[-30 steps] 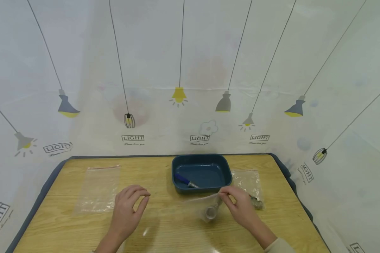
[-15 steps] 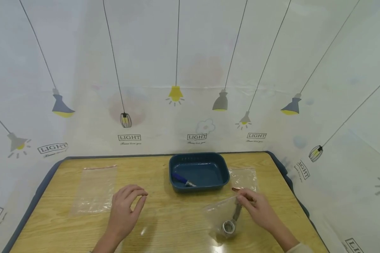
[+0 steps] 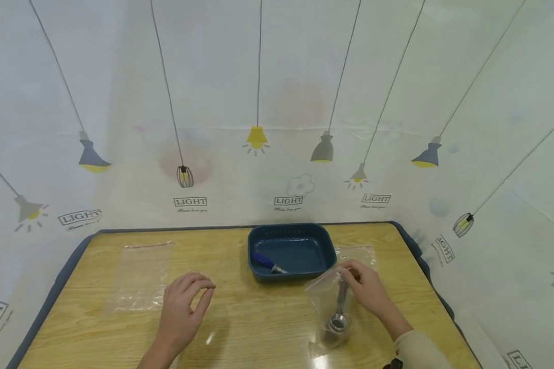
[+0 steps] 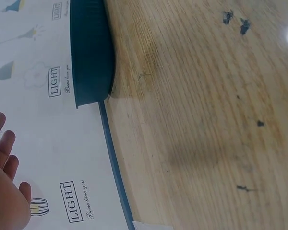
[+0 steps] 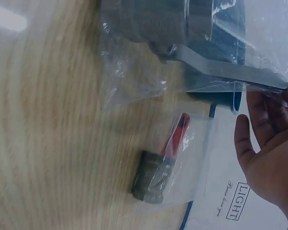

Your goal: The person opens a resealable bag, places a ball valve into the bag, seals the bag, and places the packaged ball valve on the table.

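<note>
My right hand [image 3: 364,287] pinches the top of a clear plastic zip bag [image 3: 318,297], which hangs to the right of centre over the table. Inside the bag is a metal ball valve [image 3: 338,323] with a long grey lever; its round body sits at the bottom, and the lever's end reaches up to the fingertips. The right wrist view shows the valve body [image 5: 168,21] close up through the plastic. My left hand [image 3: 184,302] hovers over the left half of the table, fingers loosely bent, holding nothing.
A dark blue tray [image 3: 300,251] at the back holds a blue-handled valve [image 3: 263,260]. A flat clear bag [image 3: 140,277] lies at left. Behind my right hand lies another bag [image 3: 364,252]; the right wrist view shows a red-handled valve [image 5: 153,177] in it.
My right hand has moved right, then slightly back left and up. The bag with the valve, first stretched out sideways to the left, now hangs below the fingers. My left hand stays put.
</note>
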The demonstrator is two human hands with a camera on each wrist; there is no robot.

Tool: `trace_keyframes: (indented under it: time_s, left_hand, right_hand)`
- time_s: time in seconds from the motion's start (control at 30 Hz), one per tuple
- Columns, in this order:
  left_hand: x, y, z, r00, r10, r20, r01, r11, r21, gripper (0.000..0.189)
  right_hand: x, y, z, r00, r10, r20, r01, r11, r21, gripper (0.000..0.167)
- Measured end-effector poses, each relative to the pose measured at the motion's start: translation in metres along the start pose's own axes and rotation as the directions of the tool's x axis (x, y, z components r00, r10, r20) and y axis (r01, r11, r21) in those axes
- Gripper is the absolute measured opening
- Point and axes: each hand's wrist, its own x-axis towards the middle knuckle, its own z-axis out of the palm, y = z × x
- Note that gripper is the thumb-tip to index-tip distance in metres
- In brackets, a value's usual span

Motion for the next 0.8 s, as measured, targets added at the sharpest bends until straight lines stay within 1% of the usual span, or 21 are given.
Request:
trace_keyframes:
  time_s: [0.17, 0.27, 0.33, 0.53, 0.63, 0.8]
  left_hand:
    - [-0.001, 0.0, 0.0, 1.0, -0.003, -0.002, 0.003, 1.0, -0.001, 0.016]
    - [-0.002, -0.001, 0.0, 1.0, -0.004, -0.002, 0.004, 1.0, -0.002, 0.016]
    - [-0.002, -0.001, 0.0, 1.0, -0.008, 0.0, 0.008, 1.0, 0.0, 0.016]
    - [-0.004, -0.002, -0.002, 1.0, -0.029, 0.01, 0.029, 1.0, -0.002, 0.016]
    - [-0.005, -0.003, -0.001, 1.0, -0.022, 0.005, 0.022, 1.0, -0.002, 0.016]
    - [-0.006, -0.005, 0.0, 1.0, -0.017, -0.005, 0.017, 1.0, 0.001, 0.018]
  right_hand:
    - [0.009, -0.006, 0.012, 0.998, 0.044, 0.039, -0.043, 0.999, -0.033, 0.017]
    - [0.011, -0.007, 0.018, 0.997, 0.052, 0.049, -0.048, 0.996, -0.075, 0.013]
    - [0.011, -0.008, 0.022, 0.997, 0.052, 0.05, -0.045, 0.991, -0.123, 0.011]
    - [0.01, -0.004, 0.032, 0.995, 0.076, 0.059, -0.059, 0.964, -0.259, 0.012]
    - [0.011, 0.0, 0.035, 0.993, 0.093, 0.069, -0.068, 0.952, -0.3, 0.012]
    - [0.013, 0.009, 0.037, 0.991, 0.118, 0.07, -0.083, 0.919, -0.386, 0.011]
